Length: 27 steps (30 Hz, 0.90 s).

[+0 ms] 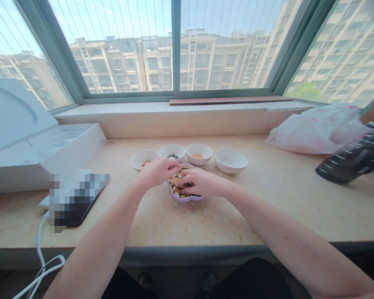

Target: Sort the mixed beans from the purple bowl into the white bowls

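In the head view, a purple scalloped bowl [188, 199] holds mixed beans and grains [174, 179] in yellow, black and pale colours. My right hand [204, 182] reaches into it from the right, thumb and fingers apart among the beans. Over the bowl's back left rim, my left hand [158, 170] has its fingertips pinched together; whatever they hold is hidden. Behind stand several white bowls: a left bowl [135, 160] with reddish and pale pieces, a second bowl [180, 150] with dark beans, a third bowl [207, 155] with yellow grains, and a right bowl [232, 162] with nothing visible inside.
To the left lie an open white box [71, 151], a partly blurred phone [87, 207] and a white cable [40, 245]. A plastic bag [314, 128] and a tilted black bottle [345, 160] are at the right. The windowsill [127, 109] runs behind the counter.
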### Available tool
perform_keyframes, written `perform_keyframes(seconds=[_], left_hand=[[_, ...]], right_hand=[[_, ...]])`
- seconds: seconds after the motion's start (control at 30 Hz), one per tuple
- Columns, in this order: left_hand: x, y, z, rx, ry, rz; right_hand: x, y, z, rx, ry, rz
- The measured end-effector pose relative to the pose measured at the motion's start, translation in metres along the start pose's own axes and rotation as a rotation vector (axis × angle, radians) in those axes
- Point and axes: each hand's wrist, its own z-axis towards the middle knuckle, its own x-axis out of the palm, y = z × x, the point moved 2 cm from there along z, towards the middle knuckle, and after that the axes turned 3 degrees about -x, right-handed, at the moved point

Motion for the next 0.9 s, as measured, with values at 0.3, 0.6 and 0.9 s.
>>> perform_keyframes(seconds=[0.3, 0.6, 0.9], left_hand=[[0.001, -0.005, -0.001, 0.004, 0.005, 0.015], [0.002, -0.007, -0.001, -0.013, 0.026, -0.001], [0.000, -0.013, -0.002, 0.002, 0.001, 0.004]], right_hand=[[0.003, -0.004, 0.002, 0.082, 0.050, -0.014], [0.002, -0.002, 0.004, 0.164, 0.040, -0.051], [-0.004, -0.006, 0.001, 0.195, -0.123, -0.045]])
